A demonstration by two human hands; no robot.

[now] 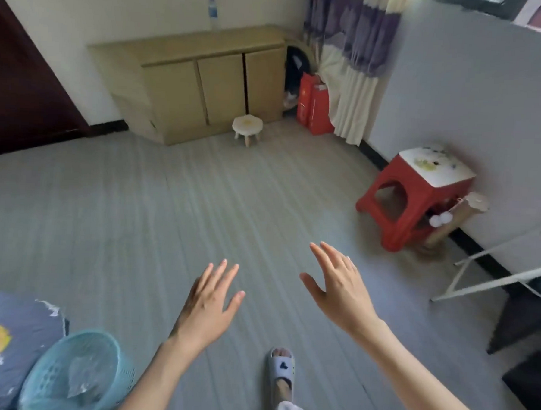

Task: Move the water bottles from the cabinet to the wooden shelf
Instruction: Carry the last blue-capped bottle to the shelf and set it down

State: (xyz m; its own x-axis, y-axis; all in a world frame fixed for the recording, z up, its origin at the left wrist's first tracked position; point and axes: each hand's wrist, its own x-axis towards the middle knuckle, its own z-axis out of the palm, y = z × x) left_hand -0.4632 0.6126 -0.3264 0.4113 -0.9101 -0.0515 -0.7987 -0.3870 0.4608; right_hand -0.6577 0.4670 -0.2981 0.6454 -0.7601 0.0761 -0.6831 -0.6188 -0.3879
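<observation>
One water bottle (213,11) in view, upright on the back edge of the cabinet (189,48) top, against the wall, long axis vertical. Three doors on the cabinet front, all closed. Well apart from both hands, across bare floor (169,205), ahead and slightly left. No wooden shelf visible.

Left hand (209,305): fingers spread, palm down, holding nothing. Right hand (340,287): likewise splayed and empty, a little further forward. Little white stool (247,127) just before the cabinet's right door; red stool (415,193) off to the right by the wall.

Probably a walk forward first; left hand marginally better lined up with the bottle, side grasp around the body likely.
</observation>
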